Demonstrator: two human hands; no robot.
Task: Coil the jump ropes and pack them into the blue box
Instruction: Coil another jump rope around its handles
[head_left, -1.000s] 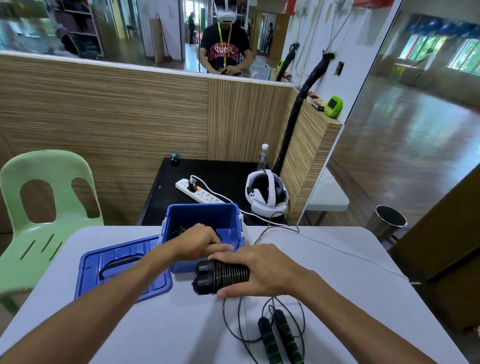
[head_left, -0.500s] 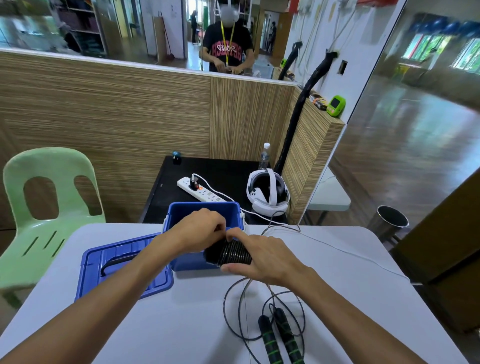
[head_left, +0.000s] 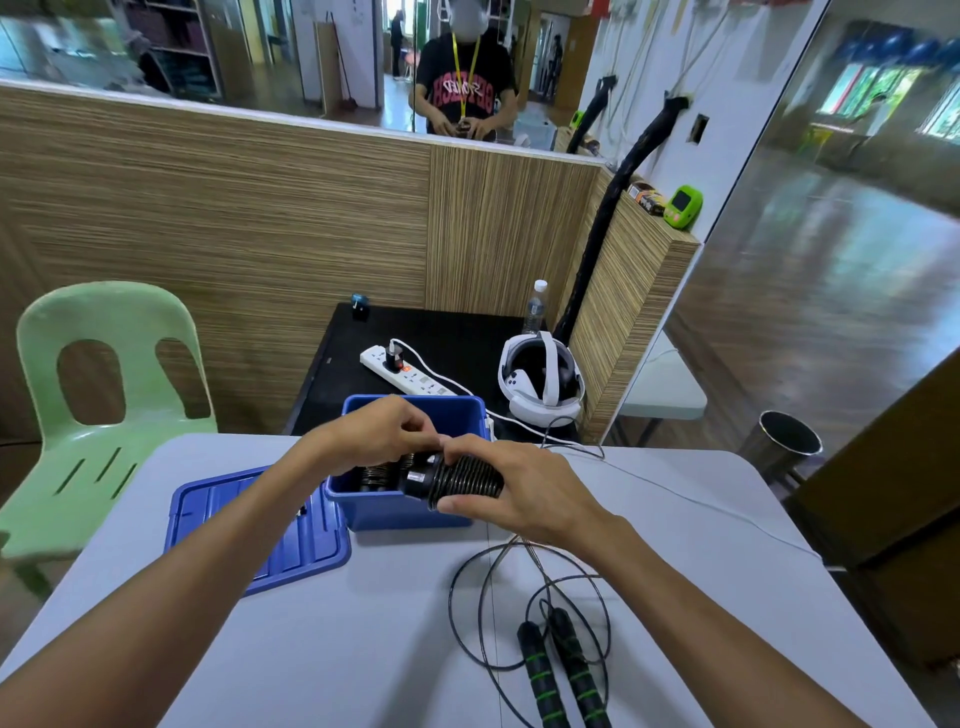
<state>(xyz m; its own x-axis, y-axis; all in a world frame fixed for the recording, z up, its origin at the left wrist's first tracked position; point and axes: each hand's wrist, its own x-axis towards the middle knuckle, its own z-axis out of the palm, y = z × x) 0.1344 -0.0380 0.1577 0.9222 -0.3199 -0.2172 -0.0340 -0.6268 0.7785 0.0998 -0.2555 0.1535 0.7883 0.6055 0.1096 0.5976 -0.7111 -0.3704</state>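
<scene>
Gripping the coiled jump rope (head_left: 457, 480) over the blue box (head_left: 395, 512), your right hand (head_left: 524, 493) is curling round it while your left hand (head_left: 382, 436) is pinching its end. Beside the box are lying its lid (head_left: 218, 525), left, and an uncoiled second rope (head_left: 550, 649), nearer you.

The left hand (head_left: 382, 434) and right hand (head_left: 511, 486) hide most of the blue box's (head_left: 395, 512) opening, so little of its contents can be made out beyond dark coils behind the wound rope (head_left: 457, 478). The left fingertips are tucked out of sight. Nearer than the box, the second rope's handles (head_left: 563, 675) run off the bottom edge. Left of the box, the left forearm crosses the lid (head_left: 218, 519).
</scene>
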